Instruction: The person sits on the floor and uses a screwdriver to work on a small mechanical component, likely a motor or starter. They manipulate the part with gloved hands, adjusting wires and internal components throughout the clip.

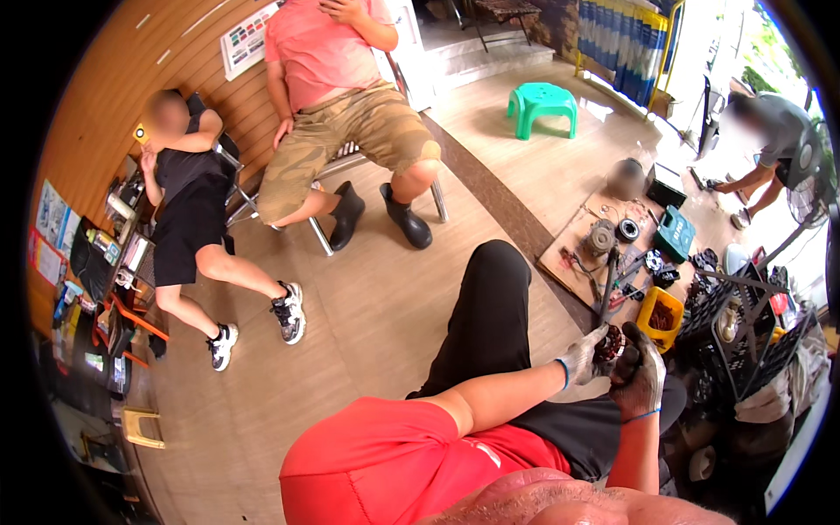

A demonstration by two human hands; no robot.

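Both my hands wear grey, dirt-stained work gloves with blue cuffs, and they meet at the lower right over my dark trouser legs. Between them is a small round part [610, 345] with reddish-brown segments around a dark body; it resembles a motor winding. My left hand [579, 357] grips it from the left, fingers closed. My right hand [646, 372] is closed around its right side, and the fingers partly cover it. Just beyond the hands lies a long dark bar [609, 284]. A yellow bin [646, 325] with brown contents stands beside my right hand.
A board [560, 255] carries round metal parts [601, 236] and tools. A green case [674, 234] and black crate [744, 306] are at right. Two people sit at left; another bends over at far right. A green stool [542, 105] stands farther off.
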